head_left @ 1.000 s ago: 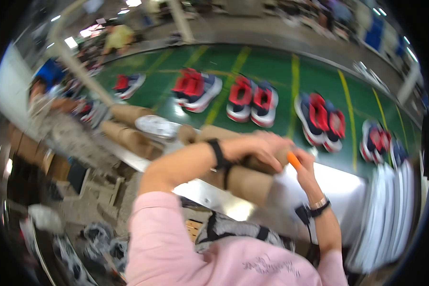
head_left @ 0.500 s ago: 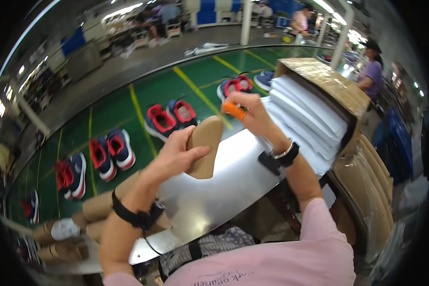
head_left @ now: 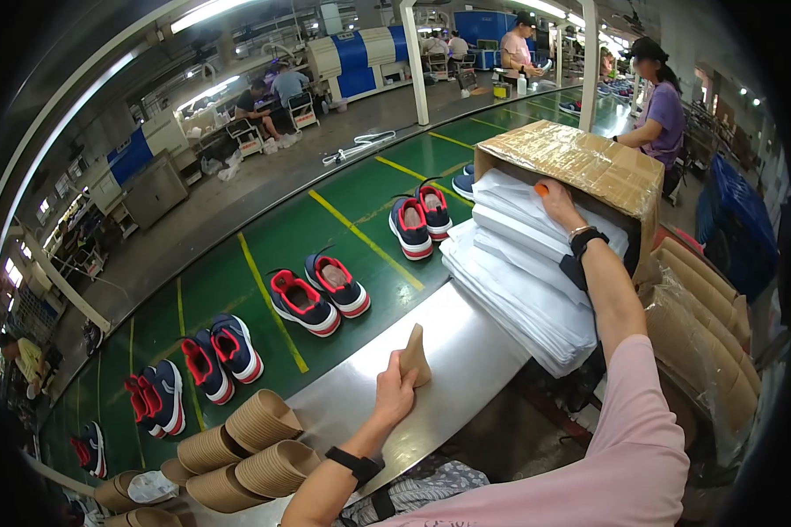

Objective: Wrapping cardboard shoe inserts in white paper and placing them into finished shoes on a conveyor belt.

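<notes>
Head view, a moment before: the left hand had held a tan, flat, shoe-shaped cardboard insert up in the air, and the right hand had hovered with a small orange tool near the paper stack. Now the left hand (head_left: 395, 393) rested on the brushed steel table (head_left: 466, 351), its grip closed around the lower end of the tan cardboard insert (head_left: 415, 356), which stood upright on the table just above the fingers. The right hand (head_left: 558, 204) had moved well away from that grip, up and to the right, into the open brown cardboard box (head_left: 580, 162); its fingers were pinched on the small orange tool (head_left: 542, 188) and pressed against the stack of white folded tissue paper sheets (head_left: 523, 272) spilling out of the box. The change suggested the insert was parked while a sheet was being picked.

Left and below the holding grip lay nested stacks of more tan cardboard inserts (head_left: 255, 443). Beyond the table, pairs of navy and red sports shoes (head_left: 319, 294) rode a green conveyor belt (head_left: 237, 290). Further right, a person in a purple shirt (head_left: 659, 114) stood behind the box.
</notes>
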The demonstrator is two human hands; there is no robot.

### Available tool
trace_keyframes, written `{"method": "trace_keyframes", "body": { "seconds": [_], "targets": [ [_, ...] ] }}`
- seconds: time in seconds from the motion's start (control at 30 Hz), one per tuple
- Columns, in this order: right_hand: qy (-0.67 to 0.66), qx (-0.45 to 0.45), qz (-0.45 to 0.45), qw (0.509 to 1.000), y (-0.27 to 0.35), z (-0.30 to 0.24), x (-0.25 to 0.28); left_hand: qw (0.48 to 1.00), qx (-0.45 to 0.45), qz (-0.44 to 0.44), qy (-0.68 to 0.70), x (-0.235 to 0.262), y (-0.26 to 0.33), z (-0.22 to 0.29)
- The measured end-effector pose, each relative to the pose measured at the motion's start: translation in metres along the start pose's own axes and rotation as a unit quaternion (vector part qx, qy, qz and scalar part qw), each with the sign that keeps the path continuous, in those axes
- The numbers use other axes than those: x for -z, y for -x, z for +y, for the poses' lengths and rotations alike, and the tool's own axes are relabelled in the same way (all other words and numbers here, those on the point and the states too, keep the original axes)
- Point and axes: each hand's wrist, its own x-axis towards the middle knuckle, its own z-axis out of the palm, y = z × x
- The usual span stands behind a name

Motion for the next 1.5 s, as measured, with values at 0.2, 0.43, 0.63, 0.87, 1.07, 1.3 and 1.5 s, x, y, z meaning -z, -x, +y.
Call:
{"method": "trace_keyframes", "body": {
  "seconds": [0.2, 0.43, 0.63, 0.87, 1.07, 1.3, 1.5],
  "targets": [
    [-0.484, -0.065, -0.069, 0.870, 0.100, -0.176, -0.075, 0.955, 0.055, 0.112, 0.268, 0.007, -0.041, -0.007],
    [-0.261, 0.415, -0.063, 0.870, 0.175, -0.281, -0.040, 0.932, -0.013, 0.036, 0.362, 0.024, -0.050, -0.007],
    [-0.261, 0.356, -0.245, 0.863, 0.118, -0.288, -0.012, 0.884, -0.050, -0.344, -0.312, 0.058, -0.036, 0.023],
    [-0.424, 0.209, 0.096, 0.876, 0.154, -0.305, 0.000, 0.837, 0.072, -0.146, 0.522, -0.013, -0.022, 0.054],
    [-0.658, 0.152, 0.070, 0.734, 0.190, -0.308, 0.019, 0.800, 0.031, 0.128, 0.585, 0.062, -0.070, 0.114],
    [-0.384, 0.393, 0.133, 0.825, 0.153, -0.313, 0.021, 0.969, -0.009, 0.153, 0.193, 0.064, -0.060, 0.099],
    [-0.559, 0.215, -0.073, 0.797, 0.109, -0.331, -0.024, 0.964, -0.090, -0.003, 0.249, 0.082, -0.050, 0.106]
  ]
}}
